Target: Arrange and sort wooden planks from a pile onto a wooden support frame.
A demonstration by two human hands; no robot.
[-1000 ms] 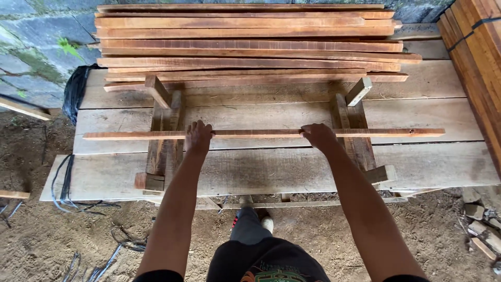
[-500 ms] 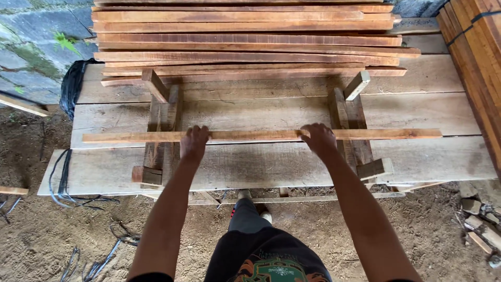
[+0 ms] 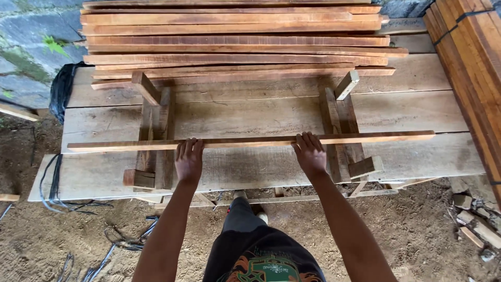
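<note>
A long thin wooden slat (image 3: 250, 141) lies crosswise over two wooden jig frames, one on the left (image 3: 156, 130) and one on the right (image 3: 339, 125), which sit on a plank workbench (image 3: 250, 169). My left hand (image 3: 189, 159) lies flat with its fingertips on the slat's near edge, just right of the left frame. My right hand (image 3: 309, 154) rests the same way, just left of the right frame. The fingers of both hands are stretched out, not wrapped around the slat.
A stack of similar slats (image 3: 235, 42) fills the bench's far side. More stacked timber (image 3: 469, 62) stands at the right. A black bag (image 3: 60, 89) hangs at the left, cables (image 3: 52, 183) trail off the bench, and stones (image 3: 469, 219) lie on the dirt floor.
The slat has slid toward me along the frames. Both hands went from curled over the slat to lying flat with only the fingertips on it.
</note>
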